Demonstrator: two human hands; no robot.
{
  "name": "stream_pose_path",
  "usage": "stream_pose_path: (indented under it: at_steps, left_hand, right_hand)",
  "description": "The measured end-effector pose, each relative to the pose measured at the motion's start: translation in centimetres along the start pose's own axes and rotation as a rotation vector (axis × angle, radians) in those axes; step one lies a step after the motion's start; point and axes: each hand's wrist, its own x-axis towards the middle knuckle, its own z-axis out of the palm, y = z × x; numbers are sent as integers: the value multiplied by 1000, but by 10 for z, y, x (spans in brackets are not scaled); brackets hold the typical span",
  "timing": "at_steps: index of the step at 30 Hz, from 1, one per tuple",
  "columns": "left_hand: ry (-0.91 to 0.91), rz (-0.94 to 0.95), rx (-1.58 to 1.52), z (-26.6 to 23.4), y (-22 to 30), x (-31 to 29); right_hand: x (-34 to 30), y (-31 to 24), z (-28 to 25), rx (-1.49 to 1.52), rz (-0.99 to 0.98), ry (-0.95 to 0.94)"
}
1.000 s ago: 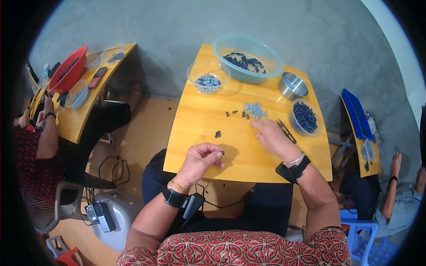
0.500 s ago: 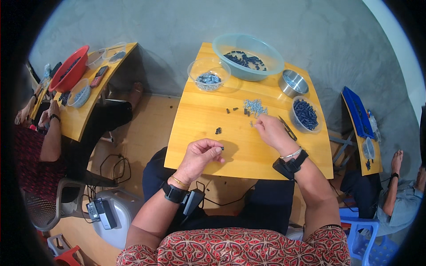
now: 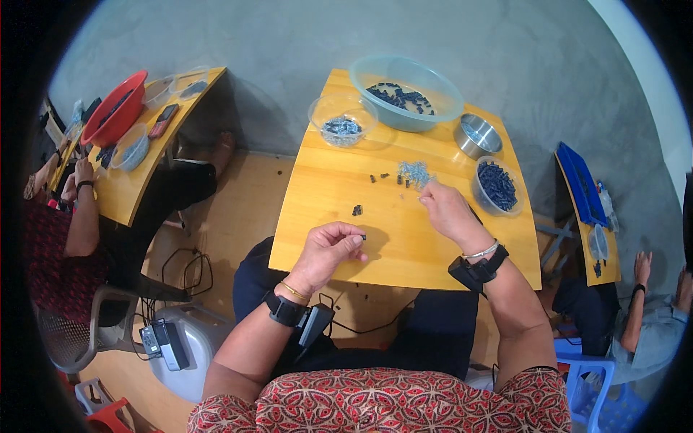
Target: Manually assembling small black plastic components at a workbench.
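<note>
Between the thumb and fingertips of my left hand [image 3: 327,251], a small black plastic piece [image 3: 363,237] is pinched above the near part of the yellow table. My right hand [image 3: 449,211] has its fingers closed together at the near edge of a pile of small silvery metal parts [image 3: 414,172]. What its fingertips hold, if anything, is too small to make out. Loose black pieces [image 3: 357,210] lie on the table ahead of my left hand, and several more [image 3: 403,182] lie beside the pile. A dark slim tool [image 3: 474,214] is mostly hidden behind my right hand.
A large pale-blue basin [image 3: 442,115] of black pieces stands at the back. Around it are a clear bowl of silvery parts [image 3: 342,130], a steel bowl [image 3: 478,136] and a clear tub of black pieces [image 3: 497,187]. Co-workers sit at tables [image 3: 128,189] on both sides.
My right hand has moved slightly right and away from me, up to the silvery pile, and now covers most of the slim tool. My left hand keeps its pinch, almost unmoved.
</note>
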Motion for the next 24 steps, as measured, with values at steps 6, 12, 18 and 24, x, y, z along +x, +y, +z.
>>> stream_pose_path:
  at_steps: [6, 12, 18, 24]
  left_hand:
    - [11, 10, 16, 0, -1, 2]
    - [15, -6, -63, 1, 2, 1]
    - [0, -5, -49, -1, 2, -1]
    - [-17, -3, -17, -3, 1, 0]
  right_hand:
    - [-7, 30, 11, 61, -3, -41]
    - [-2, 14, 10, 65, -12, -46]
    - [22, -20, 18, 42, -110, -43]
    - [31, -27, 34, -97, -233, -120]
